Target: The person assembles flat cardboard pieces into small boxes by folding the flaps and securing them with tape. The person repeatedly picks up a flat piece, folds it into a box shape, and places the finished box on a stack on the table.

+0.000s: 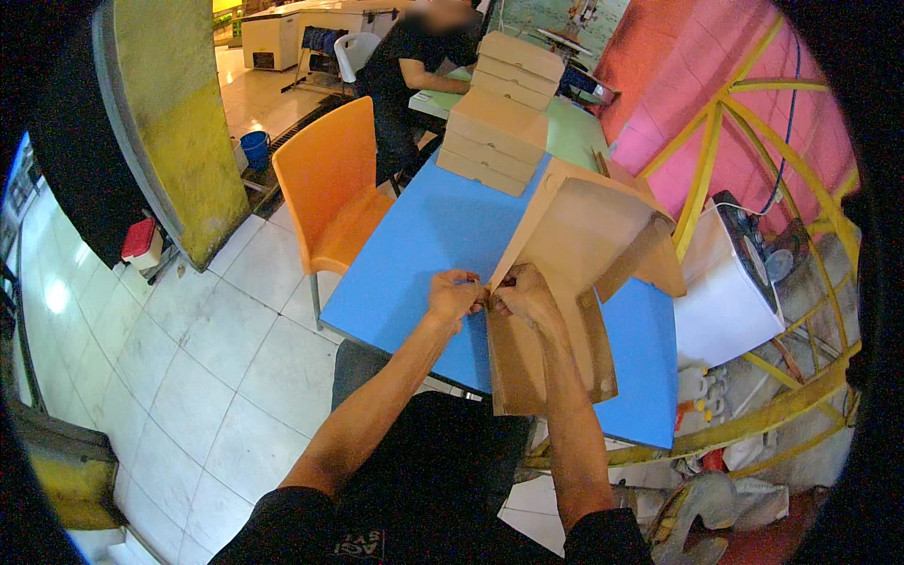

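Observation:
A flat brown cardboard box blank [565,254], partly folded up, lies on the blue table [424,254] in front of me. My left hand [454,294] and my right hand [524,292] pinch its left edge together near a corner fold. Its lid part stands tilted upward toward the right, with side flaps hanging loose. Both forearms reach in from the lower edge.
Two stacks of finished brown boxes [497,137] stand at the far end of the table. A person in black [405,71] sits beyond them at a green table. An orange chair [331,184] stands to the left, a yellow pillar [184,122] further left, a white appliance [725,297] to the right.

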`<state>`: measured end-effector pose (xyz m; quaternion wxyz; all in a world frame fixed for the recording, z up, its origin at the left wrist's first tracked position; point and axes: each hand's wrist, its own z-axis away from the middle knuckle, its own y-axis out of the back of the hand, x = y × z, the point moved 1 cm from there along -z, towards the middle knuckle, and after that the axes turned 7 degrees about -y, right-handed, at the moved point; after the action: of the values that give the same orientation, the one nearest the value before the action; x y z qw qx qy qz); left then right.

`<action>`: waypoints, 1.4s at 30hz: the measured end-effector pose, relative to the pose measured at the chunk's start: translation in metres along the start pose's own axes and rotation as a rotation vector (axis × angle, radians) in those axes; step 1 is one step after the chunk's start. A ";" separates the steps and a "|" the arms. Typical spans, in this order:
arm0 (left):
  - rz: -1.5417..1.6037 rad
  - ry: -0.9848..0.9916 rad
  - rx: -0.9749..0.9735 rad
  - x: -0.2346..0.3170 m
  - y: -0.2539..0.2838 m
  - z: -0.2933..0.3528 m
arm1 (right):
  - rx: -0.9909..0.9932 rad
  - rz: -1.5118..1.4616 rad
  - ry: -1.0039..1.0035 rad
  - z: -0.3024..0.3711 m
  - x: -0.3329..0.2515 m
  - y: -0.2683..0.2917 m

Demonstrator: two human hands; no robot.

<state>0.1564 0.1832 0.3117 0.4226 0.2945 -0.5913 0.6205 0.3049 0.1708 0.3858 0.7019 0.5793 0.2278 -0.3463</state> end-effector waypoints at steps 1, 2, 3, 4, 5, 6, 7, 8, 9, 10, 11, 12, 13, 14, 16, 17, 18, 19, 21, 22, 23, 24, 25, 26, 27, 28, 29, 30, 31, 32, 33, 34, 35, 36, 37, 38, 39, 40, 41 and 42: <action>0.059 0.010 0.019 0.000 -0.001 0.000 | -0.040 -0.032 0.000 -0.001 0.002 0.001; 0.123 0.030 0.021 0.000 -0.001 0.000 | -0.104 -0.075 0.043 -0.001 0.005 0.003; 0.036 0.023 0.008 0.000 -0.001 0.000 | -0.141 -0.150 0.029 -0.002 0.008 0.005; -0.046 0.028 -0.020 0.001 0.000 -0.001 | -0.205 -0.237 0.056 -0.002 0.011 0.006; -0.153 0.035 -0.032 0.002 0.002 -0.003 | -0.218 -0.271 0.035 -0.002 0.014 0.007; -0.148 0.041 -0.049 0.003 0.002 -0.004 | -0.201 -0.309 0.100 -0.002 0.016 0.004; -0.167 0.046 -0.051 0.004 0.004 -0.005 | -0.134 -0.293 0.121 -0.001 0.017 0.002; -0.185 0.050 -0.052 0.006 0.005 -0.007 | -0.067 -0.276 0.142 0.000 0.018 -0.001; -0.198 0.047 -0.074 0.007 0.006 -0.009 | -0.077 -0.342 0.103 0.000 0.018 -0.004; -0.211 0.045 -0.097 0.009 0.007 -0.012 | -0.087 -0.409 0.063 0.002 0.018 -0.007; -0.228 0.039 -0.129 0.010 0.007 -0.014 | -0.108 -0.493 0.066 0.004 0.017 -0.009; -0.232 0.054 -0.141 0.011 0.007 -0.016 | -0.076 -0.469 0.021 0.004 0.016 -0.012; -0.239 0.063 -0.161 0.013 0.007 -0.019 | -0.057 -0.463 0.021 0.005 0.015 -0.013; -0.247 0.075 -0.182 0.014 0.007 -0.021 | -0.046 -0.462 0.030 0.005 0.014 -0.014; -0.262 0.040 -0.234 0.016 0.006 -0.025 | -0.049 -0.478 -0.003 0.004 0.014 -0.013; -0.296 0.040 -0.211 0.016 0.006 -0.026 | -0.053 -0.491 -0.015 0.003 0.015 -0.012; -0.233 0.019 -0.194 0.016 0.006 -0.026 | -0.041 -0.508 -0.039 0.002 0.016 -0.012; -0.194 0.015 -0.128 0.015 0.008 -0.026 | -0.028 -0.525 -0.065 0.001 0.017 -0.011; -0.221 -0.035 -0.079 0.014 0.010 -0.026 | 0.011 -0.567 -0.080 0.000 0.019 -0.011; -0.286 -0.077 -0.093 0.013 0.011 -0.025 | 0.034 -0.594 -0.073 -0.001 0.019 -0.011; -0.351 -0.117 -0.105 0.013 0.011 -0.025 | 0.038 -0.612 -0.091 -0.001 0.019 -0.012; -0.445 -0.202 -0.121 0.013 0.011 -0.024 | 0.023 -0.584 -0.101 -0.001 0.018 -0.013; -0.539 -0.288 -0.137 0.014 0.011 -0.024 | -0.009 -0.550 -0.132 -0.001 0.017 -0.014; -0.649 -0.305 -0.127 0.014 0.011 -0.024 | 0.005 -0.505 -0.179 -0.001 0.016 -0.013; -0.686 -0.362 -0.162 0.015 0.010 -0.024 | -0.072 -0.523 -0.165 -0.001 0.014 -0.014; -0.739 -0.350 -0.173 0.015 0.010 -0.024 | -0.101 -0.531 -0.167 -0.001 0.013 -0.013; -0.770 -0.374 -0.209 0.015 0.010 -0.024 | -0.186 -0.558 -0.148 -0.001 0.013 -0.012; -0.738 -0.324 -0.208 0.014 0.010 -0.026 | -0.142 -0.528 -0.179 -0.002 0.015 -0.010; -0.686 -0.307 -0.233 0.014 0.011 -0.026 | -0.156 -0.521 -0.192 -0.003 0.018 -0.010; -0.629 -0.319 -0.268 0.012 0.012 -0.026 | -0.177 -0.506 -0.187 -0.005 0.021 -0.010; -0.623 -0.311 -0.274 0.011 0.013 -0.026 | -0.186 -0.545 -0.195 -0.007 0.025 -0.012; -0.613 -0.333 -0.294 0.009 0.013 -0.026 | -0.200 -0.579 -0.185 -0.010 0.028 -0.016; -0.613 -0.317 -0.277 0.007 0.012 -0.026 | -0.162 -0.592 -0.176 -0.012 0.032 -0.021; -0.577 -0.338 -0.329 0.006 0.011 -0.024 | -0.128 -0.547 -0.064 -0.014 0.034 -0.028; -0.554 -0.326 -0.352 0.006 0.008 -0.023 | -0.033 -0.483 0.046 -0.017 0.033 -0.034; -0.511 -0.340 -0.403 0.008 0.004 -0.021 | 0.048 -0.391 0.076 -0.018 0.032 -0.039; -0.565 -0.357 -0.368 0.013 0.002 -0.018 | 0.067 -0.236 0.156 -0.015 0.029 -0.036; -0.597 -0.395 -0.358 0.020 0.001 -0.014 | 0.063 -0.059 0.145 -0.011 0.027 -0.029; -0.651 -0.365 -0.346 0.029 0.001 -0.009 | 0.088 0.118 0.118 -0.002 0.024 -0.018; -0.678 -0.365 -0.384 0.040 0.004 0.000 | 0.214 0.169 0.265 0.011 0.020 -0.008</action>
<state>0.1342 0.1906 0.3445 0.5382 0.4931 -0.6309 0.2629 0.3110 0.1547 0.3686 0.6268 0.7081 0.2307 -0.2291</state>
